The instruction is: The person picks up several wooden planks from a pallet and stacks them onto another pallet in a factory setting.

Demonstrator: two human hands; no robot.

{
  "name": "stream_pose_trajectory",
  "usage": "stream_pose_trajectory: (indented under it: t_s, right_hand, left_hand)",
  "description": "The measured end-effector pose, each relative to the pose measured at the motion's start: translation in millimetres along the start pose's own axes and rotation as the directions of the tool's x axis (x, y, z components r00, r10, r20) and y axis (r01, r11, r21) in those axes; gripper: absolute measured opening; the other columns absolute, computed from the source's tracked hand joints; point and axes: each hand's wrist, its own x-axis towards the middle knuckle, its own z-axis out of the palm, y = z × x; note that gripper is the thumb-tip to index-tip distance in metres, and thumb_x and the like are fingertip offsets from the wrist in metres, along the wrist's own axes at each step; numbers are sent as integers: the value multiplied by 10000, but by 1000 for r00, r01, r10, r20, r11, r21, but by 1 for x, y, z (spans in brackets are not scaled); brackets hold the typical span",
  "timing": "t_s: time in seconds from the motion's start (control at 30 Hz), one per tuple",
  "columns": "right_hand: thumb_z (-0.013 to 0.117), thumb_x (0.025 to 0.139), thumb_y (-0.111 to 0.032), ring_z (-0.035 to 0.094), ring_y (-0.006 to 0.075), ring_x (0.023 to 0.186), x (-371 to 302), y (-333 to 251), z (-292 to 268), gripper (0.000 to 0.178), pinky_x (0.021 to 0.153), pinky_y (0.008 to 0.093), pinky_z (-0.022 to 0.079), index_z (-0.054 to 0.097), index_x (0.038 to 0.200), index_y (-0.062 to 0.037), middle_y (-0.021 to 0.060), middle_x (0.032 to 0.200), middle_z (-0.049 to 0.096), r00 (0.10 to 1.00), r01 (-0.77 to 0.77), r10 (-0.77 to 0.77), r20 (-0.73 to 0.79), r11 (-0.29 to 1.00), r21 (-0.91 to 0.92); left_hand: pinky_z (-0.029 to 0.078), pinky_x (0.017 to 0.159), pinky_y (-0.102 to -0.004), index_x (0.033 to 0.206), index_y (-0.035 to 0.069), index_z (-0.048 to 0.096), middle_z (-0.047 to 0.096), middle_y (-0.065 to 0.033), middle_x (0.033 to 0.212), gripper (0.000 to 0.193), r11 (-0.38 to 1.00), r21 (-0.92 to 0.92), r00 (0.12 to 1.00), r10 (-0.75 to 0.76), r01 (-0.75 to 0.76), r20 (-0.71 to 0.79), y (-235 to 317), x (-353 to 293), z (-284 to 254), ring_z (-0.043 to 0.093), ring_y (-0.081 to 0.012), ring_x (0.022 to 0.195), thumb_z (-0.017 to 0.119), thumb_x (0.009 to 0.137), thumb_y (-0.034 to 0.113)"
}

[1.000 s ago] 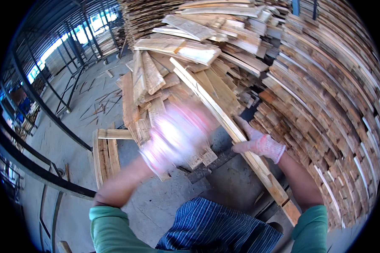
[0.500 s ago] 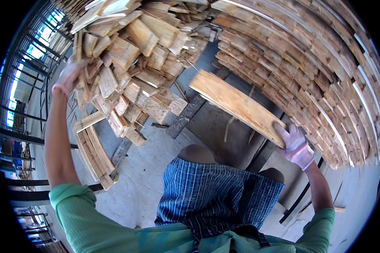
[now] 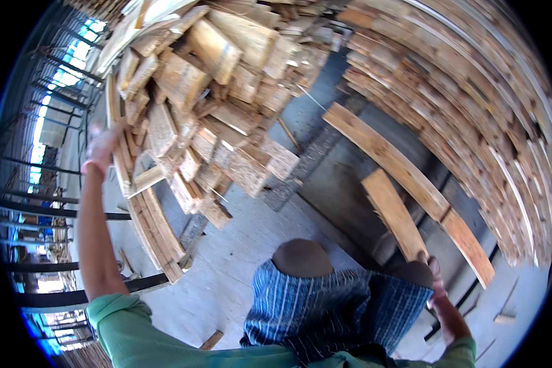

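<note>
My left hand, gloved and blurred, is closed on a long narrow wooden slat at the left edge of a heap of short boards. On the right, the gloved fingers of my right hand grip the near end of a short wooden board beside my knee, which partly hides the hand. Just beyond it, a longer board lies slanted, and a reddish board continues from its near end.
A tall layered stack of boards rises on the right. Left of my knees, a few narrow boards lie together below the heap. Dark metal bars run along the left side. A small wood scrap lies on the concrete floor.
My right hand has moved nearer to my knee. A long board now lies beyond it. My left hand has drawn the slat nearer along the heap. The whole view has shifted slightly.
</note>
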Motion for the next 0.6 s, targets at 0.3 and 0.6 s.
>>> stream_pose_trajectory:
  t_s: [0.3, 0.6]
  right_hand:
    - [628, 879, -182, 585, 444, 872, 10, 9, 57, 449, 700, 561, 505, 518, 1299, -67, 273, 1060, 541, 989, -71, 33, -141, 959, -273]
    - [855, 714, -289, 498, 451, 1119, 36, -40, -22, 954, 914, 554, 453, 333, 1489, -99, 271, 1246, 454, 932, -149, 194, 306, 975, -166]
  left_hand:
    - [577, 566, -314, 1491, 169, 349, 629, -62, 968, 665, 910, -407, 995, -35, 73, 98, -10, 36, 39, 645, -166, 730, 698, 940, 296]
    - [607, 590, -402, 1516, 223, 339, 621, -114, 1112, 620, 835, -527, 987, -152, 158, 55, -58, 50, 53, 658, -271, 783, 625, 967, 259]
